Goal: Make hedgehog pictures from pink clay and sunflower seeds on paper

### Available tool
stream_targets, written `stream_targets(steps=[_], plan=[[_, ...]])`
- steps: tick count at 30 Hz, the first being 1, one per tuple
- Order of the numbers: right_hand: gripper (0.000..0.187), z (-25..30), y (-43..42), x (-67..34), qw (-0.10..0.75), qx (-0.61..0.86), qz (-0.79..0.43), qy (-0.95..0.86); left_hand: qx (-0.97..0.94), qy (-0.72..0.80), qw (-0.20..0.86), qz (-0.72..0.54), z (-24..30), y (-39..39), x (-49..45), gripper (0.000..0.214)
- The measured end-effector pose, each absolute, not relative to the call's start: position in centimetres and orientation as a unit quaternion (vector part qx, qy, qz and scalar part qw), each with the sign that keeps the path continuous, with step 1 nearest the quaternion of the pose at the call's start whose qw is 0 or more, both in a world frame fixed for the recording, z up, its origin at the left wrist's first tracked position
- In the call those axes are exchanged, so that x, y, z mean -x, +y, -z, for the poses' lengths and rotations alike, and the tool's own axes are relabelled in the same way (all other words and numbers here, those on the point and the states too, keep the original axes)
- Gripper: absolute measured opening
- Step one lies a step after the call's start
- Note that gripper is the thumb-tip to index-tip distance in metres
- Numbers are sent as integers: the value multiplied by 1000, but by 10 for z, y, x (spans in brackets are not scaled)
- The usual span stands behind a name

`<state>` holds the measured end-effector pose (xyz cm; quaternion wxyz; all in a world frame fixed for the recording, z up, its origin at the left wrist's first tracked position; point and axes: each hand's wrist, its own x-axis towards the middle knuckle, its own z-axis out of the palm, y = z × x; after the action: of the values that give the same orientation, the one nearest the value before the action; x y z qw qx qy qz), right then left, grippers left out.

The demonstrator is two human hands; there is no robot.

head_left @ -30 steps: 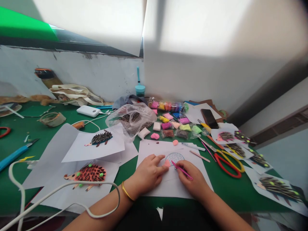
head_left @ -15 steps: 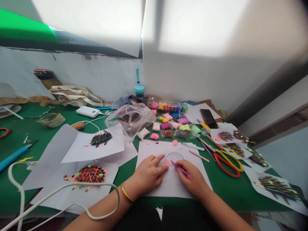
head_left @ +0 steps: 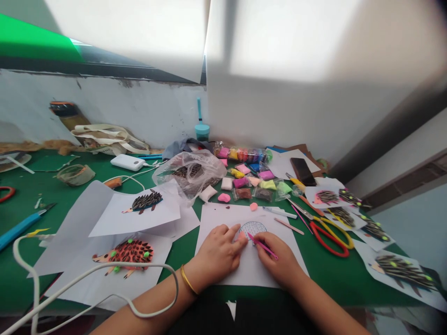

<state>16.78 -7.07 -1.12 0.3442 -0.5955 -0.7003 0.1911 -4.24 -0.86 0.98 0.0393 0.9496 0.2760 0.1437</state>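
Note:
A white sheet of paper [head_left: 216,218] lies in front of me with a blue-dotted round drawing [head_left: 256,228] on it. My left hand [head_left: 220,251] rests on the sheet, fingers stretched and slightly apart, their tips at a small lump of pink clay [head_left: 241,235] on the drawing's left edge. Fingers partly cover that lump. In my right hand [head_left: 277,256] is a slim pink plastic modelling tool [head_left: 266,248], gripped like a pen, its tip over the drawing close to the clay. Another pink clay piece [head_left: 253,206] sits at the sheet's top edge.
Bagged coloured clays [head_left: 240,182] and a plastic bag of seeds [head_left: 190,174] stand behind the sheet. Scissors [head_left: 330,237], a white pen [head_left: 279,212] and a flat pink stick [head_left: 288,226] lie right. Hedgehog pictures [head_left: 127,256] flank both sides. A white cable [head_left: 139,266] crosses my left forearm.
My left hand has shifted slightly right, its fingers now closer around the pink clay. The modelling tool in my right hand has barely moved.

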Motion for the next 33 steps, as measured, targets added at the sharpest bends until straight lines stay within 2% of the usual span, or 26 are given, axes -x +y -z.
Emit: stream_targets(steps=[5,13,22,28,33], plan=[[17,11,-71,-168,347,596,-194,-697,-940,277,88,-181,-6,-5,47,50],[16,9,-71,-168,347,596,-188,-700,-917,297,159,-212,0,3,56,36],[16,8,-70,-168,347,599,-191,-696,-940,262,116,-185,0,1,57,28],[16,9,-70,-169,345,598,-193,-697,-936,280,117,-178,-2,2,55,38],[15,9,-70,-169,340,600,-196,-697,-942,264,84,-188,1,2,53,35]])
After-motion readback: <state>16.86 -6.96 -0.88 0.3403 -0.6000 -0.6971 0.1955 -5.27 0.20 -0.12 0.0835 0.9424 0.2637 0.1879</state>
